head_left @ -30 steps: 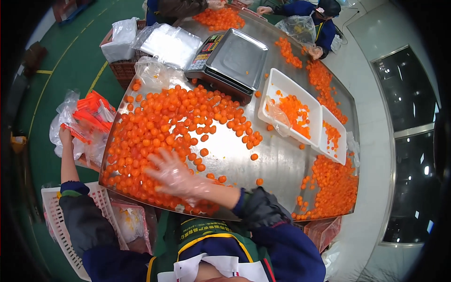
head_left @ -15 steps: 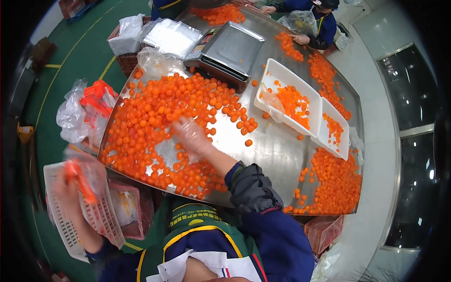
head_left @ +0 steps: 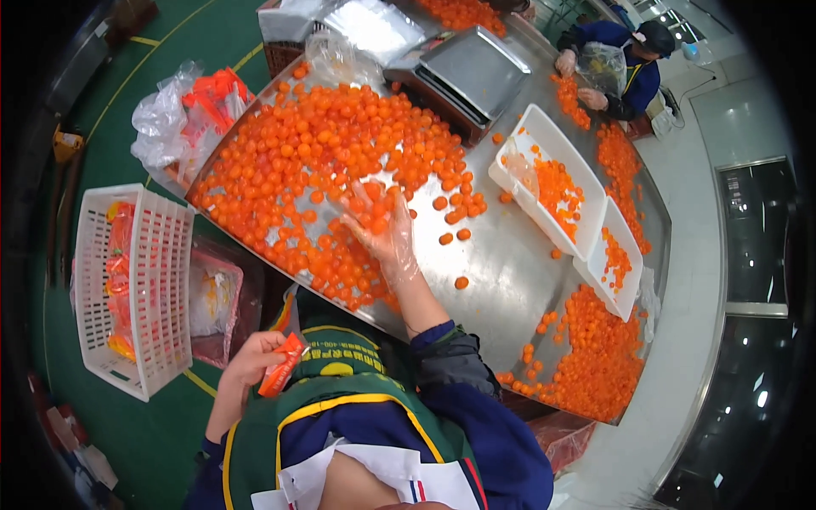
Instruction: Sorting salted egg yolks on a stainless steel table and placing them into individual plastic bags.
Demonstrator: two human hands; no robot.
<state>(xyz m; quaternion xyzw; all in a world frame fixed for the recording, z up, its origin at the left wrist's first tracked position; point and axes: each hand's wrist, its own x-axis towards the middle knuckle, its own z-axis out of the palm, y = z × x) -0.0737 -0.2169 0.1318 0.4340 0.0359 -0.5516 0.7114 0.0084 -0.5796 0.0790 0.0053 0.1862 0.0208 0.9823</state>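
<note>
A steel table [head_left: 501, 255] carries a wide heap of small orange fruits [head_left: 331, 161]. My right hand [head_left: 380, 227], in a thin clear glove, reaches into the near edge of the heap and closes over a few fruits. My left hand [head_left: 255, 361] is down by my chest, left of the table, gripping a folded orange net bag [head_left: 282, 365]. I wear a green apron over blue sleeves.
A white slatted basket [head_left: 127, 289] with orange bags stands on the floor at left. A metal scale [head_left: 467, 72] sits at the far end. Two white trays [head_left: 561, 183] hold fruit at right, with another pile [head_left: 595, 361] nearby. Another person [head_left: 616, 64] works at the far right.
My left hand came back from the bags at the left and now holds an orange net bag at my chest. My right hand slid further up into the heap.
</note>
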